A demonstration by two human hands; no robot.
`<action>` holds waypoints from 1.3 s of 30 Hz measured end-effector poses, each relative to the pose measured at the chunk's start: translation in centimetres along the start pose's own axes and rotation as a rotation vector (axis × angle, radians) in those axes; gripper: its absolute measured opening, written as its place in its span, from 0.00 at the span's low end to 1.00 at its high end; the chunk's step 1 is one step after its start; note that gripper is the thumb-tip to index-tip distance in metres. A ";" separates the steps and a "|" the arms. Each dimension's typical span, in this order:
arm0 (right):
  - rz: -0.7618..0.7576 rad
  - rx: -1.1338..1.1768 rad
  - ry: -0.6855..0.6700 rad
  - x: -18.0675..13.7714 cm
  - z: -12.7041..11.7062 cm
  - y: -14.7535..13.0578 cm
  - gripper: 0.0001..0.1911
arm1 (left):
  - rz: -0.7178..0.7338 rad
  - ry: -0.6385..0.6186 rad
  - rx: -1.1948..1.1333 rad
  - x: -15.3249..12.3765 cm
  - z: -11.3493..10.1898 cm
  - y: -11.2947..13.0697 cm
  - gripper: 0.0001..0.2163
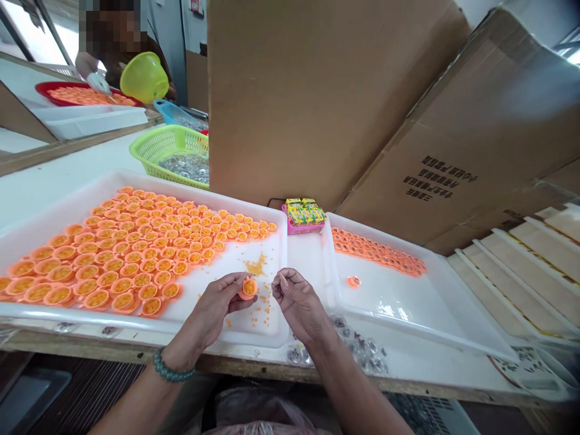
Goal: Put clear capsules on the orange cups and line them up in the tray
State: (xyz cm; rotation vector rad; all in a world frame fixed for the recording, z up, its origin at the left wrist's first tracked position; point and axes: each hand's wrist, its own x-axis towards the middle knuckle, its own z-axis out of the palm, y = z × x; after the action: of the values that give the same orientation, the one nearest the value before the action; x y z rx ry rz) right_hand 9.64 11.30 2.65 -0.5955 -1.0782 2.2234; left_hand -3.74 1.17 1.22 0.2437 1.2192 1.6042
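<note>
My left hand [212,308] is closed around a small orange cup [248,289] filled with yellow-orange beads, its open side facing me. Just to the right of it, my right hand [299,299] has its thumb and fingers pinched together; whatever is between them is too small to make out. Both hands are above the right end of a white tray [272,248]. Many similar filled cups [131,257] stand in that tray, with loose beads [256,266] scattered on its floor. Clear plastic pieces [369,356] lie on the table by my right forearm.
A second white tray [399,299] holds rows of orange pieces [378,251] and a single one [354,281]. Between the trays sits a pink basket [304,228] of small yellow packets. Cardboard [317,90] stands behind. At back left are a green basket [149,151] and a person holding a yellow bowl [145,77].
</note>
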 end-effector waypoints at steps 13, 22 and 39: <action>0.056 0.139 -0.003 1.2 1.1 1.4 0.12 | 0.060 0.035 -0.035 -0.2 0.0 -0.1 0.19; 0.129 0.232 -0.025 1.4 1.0 1.5 0.10 | 0.109 0.059 -0.026 0.0 -0.1 -0.6 0.17; 0.107 0.164 0.129 1.5 2.2 3.2 0.14 | 0.259 0.097 0.033 -0.2 -0.1 -0.8 0.15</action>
State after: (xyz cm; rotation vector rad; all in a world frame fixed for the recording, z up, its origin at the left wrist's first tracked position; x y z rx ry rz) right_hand 6.15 9.50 1.10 -0.7281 -0.8070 2.3024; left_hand -3.19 0.89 0.66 0.3606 1.3321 1.8376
